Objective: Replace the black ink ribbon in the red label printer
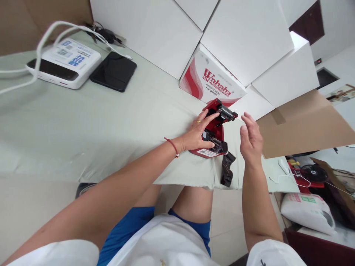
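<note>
A red and black device (pixel 219 127), which looks like a small label printer, stands on the cloth-covered table with its lid raised. My left hand (pixel 197 133) reaches across it, fingers spread: the thumb rests at the lower part and the fingers lie by the lid. A white label (pixel 208 152) is stuck on its front. From its right front corner a shiny black strip (pixel 227 170) trails in folds to the table edge. My right hand (pixel 252 139) is raised to the right of the device, apart from it, fingers extended with nothing visible in them.
A Wahaha carton (pixel 212 79) and stacked white boxes (pixel 244 37) stand behind the device. At left lie a white box-shaped device (pixel 68 61) with white cables, a black phone (pixel 114 71) and keys (pixel 107 35). A cardboard flap (pixel 305 123) rises at right.
</note>
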The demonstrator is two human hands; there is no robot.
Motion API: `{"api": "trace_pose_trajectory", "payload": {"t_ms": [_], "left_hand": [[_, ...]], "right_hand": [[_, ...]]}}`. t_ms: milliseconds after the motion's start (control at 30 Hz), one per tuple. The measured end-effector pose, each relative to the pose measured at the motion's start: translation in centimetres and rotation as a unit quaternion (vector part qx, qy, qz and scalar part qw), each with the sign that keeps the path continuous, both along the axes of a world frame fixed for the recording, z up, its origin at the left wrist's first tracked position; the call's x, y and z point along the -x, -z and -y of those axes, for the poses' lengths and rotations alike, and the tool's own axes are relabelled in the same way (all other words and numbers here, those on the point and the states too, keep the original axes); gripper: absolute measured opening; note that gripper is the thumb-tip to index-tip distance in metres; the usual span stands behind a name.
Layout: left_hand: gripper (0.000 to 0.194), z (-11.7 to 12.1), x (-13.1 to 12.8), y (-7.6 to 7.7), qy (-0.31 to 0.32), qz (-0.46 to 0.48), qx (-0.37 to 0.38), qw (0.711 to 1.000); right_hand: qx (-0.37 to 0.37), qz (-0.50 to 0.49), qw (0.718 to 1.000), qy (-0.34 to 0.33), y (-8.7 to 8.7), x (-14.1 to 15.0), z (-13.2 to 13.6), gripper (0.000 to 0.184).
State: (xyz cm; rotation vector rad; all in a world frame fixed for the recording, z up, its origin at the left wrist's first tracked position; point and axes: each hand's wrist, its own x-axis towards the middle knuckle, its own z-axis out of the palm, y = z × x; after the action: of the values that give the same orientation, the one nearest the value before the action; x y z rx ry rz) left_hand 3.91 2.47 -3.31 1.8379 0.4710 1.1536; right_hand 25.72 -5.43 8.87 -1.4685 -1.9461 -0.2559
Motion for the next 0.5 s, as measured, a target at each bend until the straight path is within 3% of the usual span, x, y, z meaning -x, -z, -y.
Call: {"api": "trace_pose_trajectory", "payload": {"t_ms": [100,200,367,500], "left_hand": [[0.125,-0.1,-0.1,0.0,-0.021,-0.018,-0.011,1.0],[0.136,-0.2,-0.1,-0.1,-0.051,-0.047,-0.015,0.998],[0.135,0.0,0.2,-0.7,-0.08,-0.054,-0.071,0.993],[0.121,0.5,0.6,-1.6,-0.094,-0.06,-0.103,0.988]], "right_hand": [[0.003,0.03,0.999,0.033,0.9,-1.0,-3.7,0.065],[0.036,0.043,0.998,0.031,1.9,-1.1,-5.6,0.074],[0.015,0.01,1.0,0.017,2.0,0.5,-3.3,0.06],[0.066,-0.031,0.997,0.002,2.4,1.5,-0.1,0.054]]}}
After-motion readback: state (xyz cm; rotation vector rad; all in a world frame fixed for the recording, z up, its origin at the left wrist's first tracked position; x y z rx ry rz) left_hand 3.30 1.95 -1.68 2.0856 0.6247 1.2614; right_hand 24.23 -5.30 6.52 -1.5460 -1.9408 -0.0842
